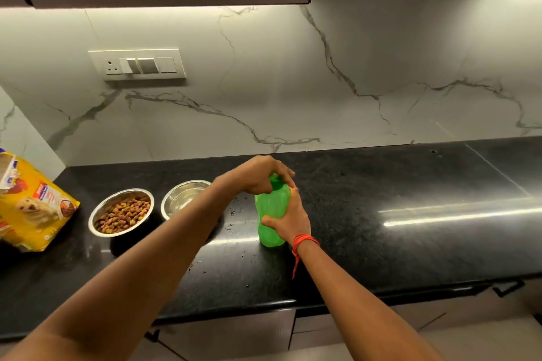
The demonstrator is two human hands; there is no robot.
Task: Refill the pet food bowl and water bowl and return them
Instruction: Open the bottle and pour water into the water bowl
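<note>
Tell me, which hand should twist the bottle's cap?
Probably the left hand: it already covers the cap atop the green bottle. The right hand grips the bottle's body, steadying it upright on the counter.

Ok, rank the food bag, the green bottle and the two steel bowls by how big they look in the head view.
1. Food bag, though cut off by the frame edge.
2. Green bottle.
3. Kibble bowl and water bowl: alike; the forearm hides part of the water bowl.

A black countertop (381,184) carries a kibble bowl (121,212), water bowl (183,198), green bottle (271,214) and food bag (29,205).
</note>
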